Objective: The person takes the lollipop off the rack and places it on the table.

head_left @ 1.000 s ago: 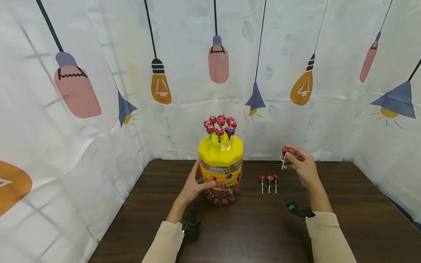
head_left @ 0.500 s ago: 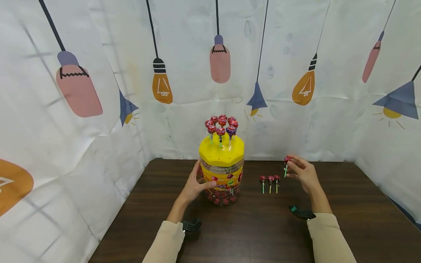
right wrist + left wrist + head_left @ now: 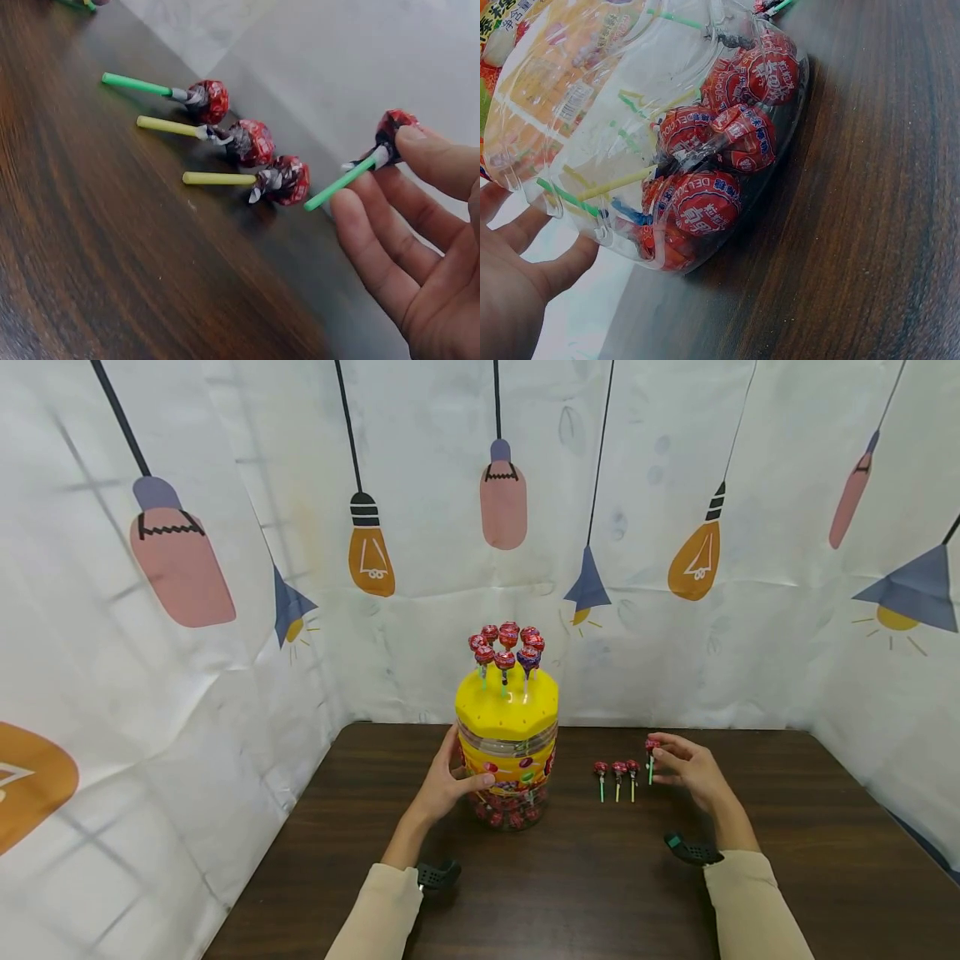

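A clear jar with a yellow lid stands upright on the table in the head view. Several red-wrapped lollipops stick up from its lid, one of them purple, and more lollipops lie inside. My left hand grips the jar's left side, thumb across the front. To the right, my right hand pinches a lollipop by its red head, its green stick pointing down. Three lollipops lie side by side just left of it, one with a green stick and two with yellow ones.
The dark wooden table meets a white cloth backdrop printed with lamps and bulbs behind and at both sides. Dark straps sit on both wrists.
My right hand has lowered toward the table with the lollipop, coming level with the lollipops in the row. The left hand and the jar have stayed put.
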`<state>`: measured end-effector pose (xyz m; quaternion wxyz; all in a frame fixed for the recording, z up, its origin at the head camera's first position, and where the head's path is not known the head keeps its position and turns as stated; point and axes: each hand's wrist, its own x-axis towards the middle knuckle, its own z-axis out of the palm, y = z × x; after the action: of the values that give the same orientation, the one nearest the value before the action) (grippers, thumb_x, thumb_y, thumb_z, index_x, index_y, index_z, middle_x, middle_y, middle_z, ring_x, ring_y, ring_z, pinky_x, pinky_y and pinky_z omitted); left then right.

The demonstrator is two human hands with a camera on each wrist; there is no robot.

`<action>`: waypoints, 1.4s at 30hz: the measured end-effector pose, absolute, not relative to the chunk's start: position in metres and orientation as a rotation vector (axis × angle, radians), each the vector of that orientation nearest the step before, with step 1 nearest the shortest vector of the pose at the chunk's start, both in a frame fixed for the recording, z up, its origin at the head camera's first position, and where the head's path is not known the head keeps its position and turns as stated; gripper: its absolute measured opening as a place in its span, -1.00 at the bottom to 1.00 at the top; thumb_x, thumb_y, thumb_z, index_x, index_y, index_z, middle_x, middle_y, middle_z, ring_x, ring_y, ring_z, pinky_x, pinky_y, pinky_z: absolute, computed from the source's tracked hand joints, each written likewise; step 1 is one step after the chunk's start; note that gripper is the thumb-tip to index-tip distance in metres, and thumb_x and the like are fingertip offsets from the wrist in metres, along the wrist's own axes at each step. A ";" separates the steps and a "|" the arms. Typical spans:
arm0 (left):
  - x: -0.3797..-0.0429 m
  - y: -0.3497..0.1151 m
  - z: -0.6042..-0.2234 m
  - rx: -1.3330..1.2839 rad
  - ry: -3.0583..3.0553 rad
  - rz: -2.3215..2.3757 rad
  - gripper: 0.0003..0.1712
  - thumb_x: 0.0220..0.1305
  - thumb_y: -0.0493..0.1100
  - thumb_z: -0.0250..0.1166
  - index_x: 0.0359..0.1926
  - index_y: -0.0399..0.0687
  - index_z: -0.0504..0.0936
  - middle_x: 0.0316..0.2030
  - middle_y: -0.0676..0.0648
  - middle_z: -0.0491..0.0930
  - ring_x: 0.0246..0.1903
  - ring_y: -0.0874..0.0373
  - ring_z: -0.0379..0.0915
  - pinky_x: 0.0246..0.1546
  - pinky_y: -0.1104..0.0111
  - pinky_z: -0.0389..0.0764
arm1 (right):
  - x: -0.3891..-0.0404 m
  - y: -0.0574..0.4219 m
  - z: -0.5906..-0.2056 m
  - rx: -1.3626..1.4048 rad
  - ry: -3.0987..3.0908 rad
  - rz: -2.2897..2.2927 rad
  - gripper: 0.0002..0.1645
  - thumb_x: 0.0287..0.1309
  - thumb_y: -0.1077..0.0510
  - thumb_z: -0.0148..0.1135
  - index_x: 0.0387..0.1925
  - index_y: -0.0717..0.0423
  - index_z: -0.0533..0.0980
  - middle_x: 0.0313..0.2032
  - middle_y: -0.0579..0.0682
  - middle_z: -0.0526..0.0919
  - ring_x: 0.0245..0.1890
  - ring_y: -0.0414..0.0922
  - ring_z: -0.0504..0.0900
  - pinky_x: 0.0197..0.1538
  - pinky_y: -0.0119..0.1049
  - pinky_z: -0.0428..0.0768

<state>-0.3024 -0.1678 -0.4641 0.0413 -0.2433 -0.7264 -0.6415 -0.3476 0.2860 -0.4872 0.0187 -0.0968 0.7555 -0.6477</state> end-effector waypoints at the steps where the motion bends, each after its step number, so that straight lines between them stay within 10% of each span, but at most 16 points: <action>1: -0.303 -0.168 -0.464 -0.747 -2.223 -1.963 0.06 0.25 0.01 0.46 0.59 0.44 0.01 0.49 0.02 0.25 0.49 -0.12 0.16 0.41 -0.36 0.20 | -0.348 0.287 -0.489 -0.303 2.346 -1.999 -0.44 0.44 0.02 0.21 0.38 0.10 0.44 -0.15 -0.19 0.63 -0.20 -0.23 0.65 -0.08 -0.16 0.79; 20: -0.303 -0.168 -0.465 -0.745 -2.222 -1.960 0.07 0.26 0.03 0.46 0.60 0.41 0.00 0.46 0.00 0.29 0.46 -0.10 0.19 0.42 -0.37 0.18 | -0.346 0.287 -0.490 -0.237 2.475 -1.721 -0.33 0.47 0.01 0.18 0.42 0.30 0.33 0.15 0.33 0.58 -0.16 -0.19 0.71 -0.12 -0.25 0.76; 42: -0.300 -0.168 -0.463 -0.736 -2.224 -1.974 0.07 0.25 0.06 0.46 0.59 0.46 0.00 0.47 0.00 0.28 0.48 -0.13 0.16 0.42 -0.40 0.13 | -0.345 0.281 -0.491 -0.175 2.632 -1.461 -0.56 0.46 0.11 0.19 0.21 0.32 0.51 -0.09 0.19 0.66 -0.25 -0.06 0.64 -0.23 -0.22 0.73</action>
<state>-0.3003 -0.1676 -0.4629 0.0392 -0.2402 -0.7254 -0.6438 -0.3453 0.2806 -0.4911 0.0632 -0.0579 0.8710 -0.4837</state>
